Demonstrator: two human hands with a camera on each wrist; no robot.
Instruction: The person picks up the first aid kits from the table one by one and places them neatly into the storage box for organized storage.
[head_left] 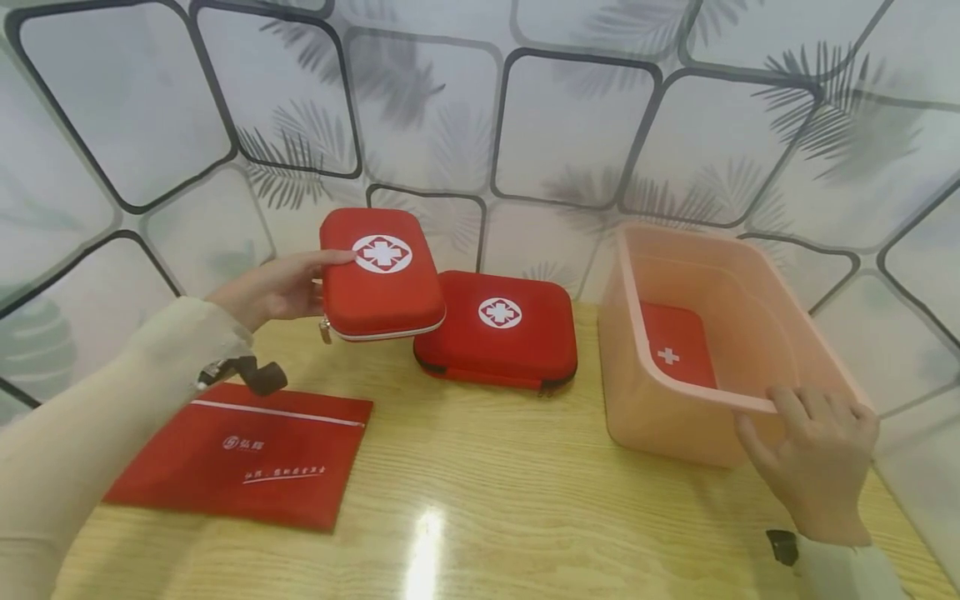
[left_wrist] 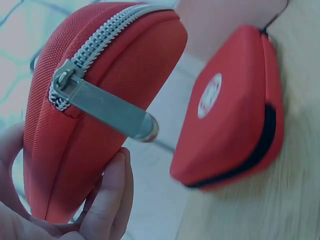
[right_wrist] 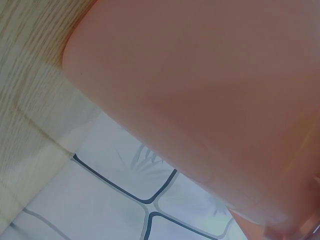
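My left hand (head_left: 273, 287) holds a red zippered first-aid case (head_left: 386, 296) by its left side, thumb on top, raised above the table. Its metal zipper pull (left_wrist: 112, 107) hangs loose in the left wrist view. Behind and to the right, a wider red first-aid case (head_left: 517, 346) with a white emblem lies on the table. My right hand (head_left: 821, 454) grips the near rim of a peach plastic bin (head_left: 675, 417), fingers over the edge and thumb outside. Inside the bin rests a red item with a white cross (head_left: 686, 337).
A flat red pouch (head_left: 285, 467) with white lettering lies at the left front of the wooden table (head_left: 487, 492), below my left forearm. A patterned wall covering (head_left: 577, 125) rises directly behind the cases and the bin.
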